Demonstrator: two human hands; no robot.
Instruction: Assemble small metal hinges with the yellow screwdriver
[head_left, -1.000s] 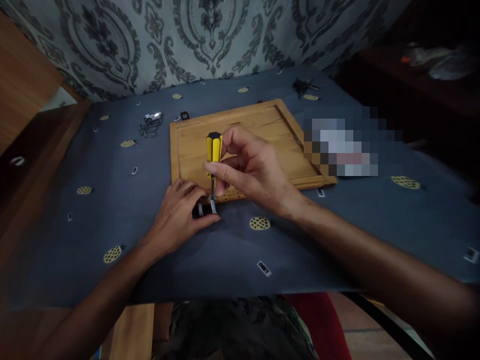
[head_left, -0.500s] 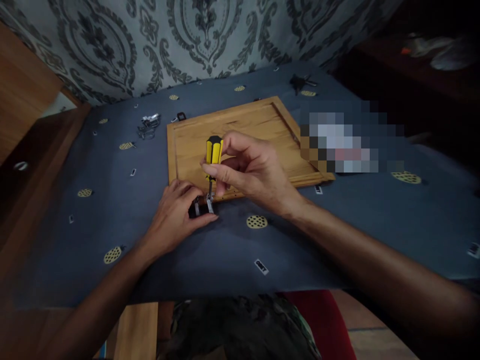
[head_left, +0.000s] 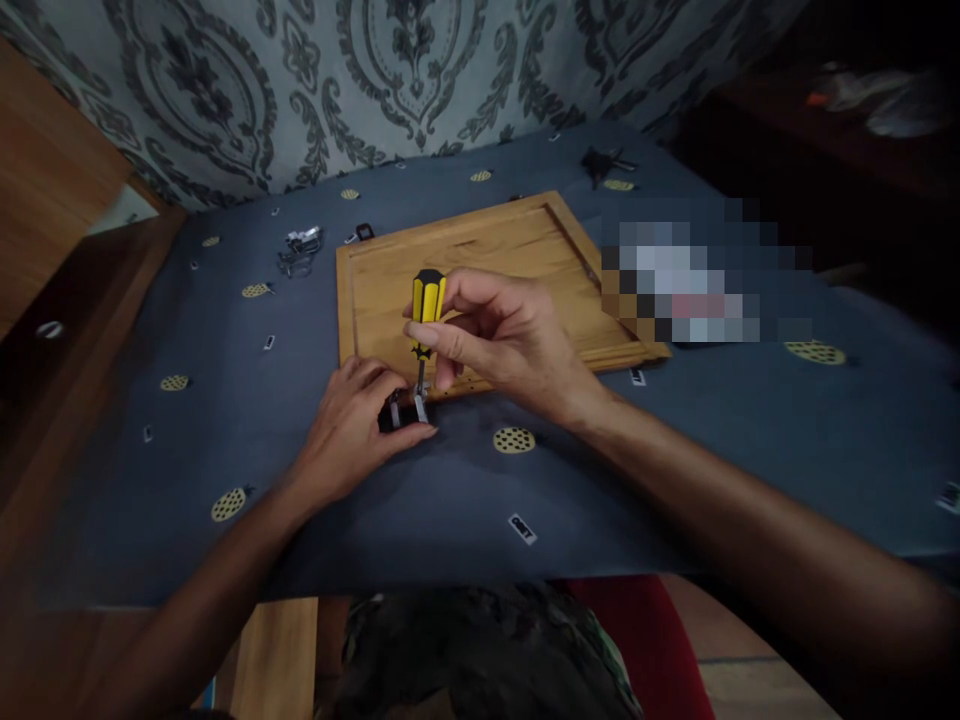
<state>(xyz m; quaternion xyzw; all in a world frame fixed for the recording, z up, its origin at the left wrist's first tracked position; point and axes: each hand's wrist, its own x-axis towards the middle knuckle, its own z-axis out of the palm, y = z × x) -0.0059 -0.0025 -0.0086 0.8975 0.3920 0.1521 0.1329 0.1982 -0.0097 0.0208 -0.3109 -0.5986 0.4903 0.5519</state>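
Observation:
My right hand (head_left: 510, 345) is closed round a yellow-and-black screwdriver (head_left: 426, 305), held upright with its tip down on a small metal hinge (head_left: 409, 408). My left hand (head_left: 352, 430) grips that hinge from the left, fingers curled round it, pressing it against the near edge of a wooden cabinet door (head_left: 510, 255). The door lies flat on a table under a dark blue cloth (head_left: 315, 500). Part of the hinge is hidden under my left fingers.
More metal hardware (head_left: 298, 250) lies at the back left of the cloth, and a dark object (head_left: 604, 165) at the back right. A blurred patch (head_left: 697, 285) sits right of the door. A patterned wall (head_left: 420, 70) stands behind; a wooden edge (head_left: 67, 330) runs along the left.
My right hand has shifted its fingers slightly on the screwdriver handle, which stays upright on the hinge. My left hand has not moved.

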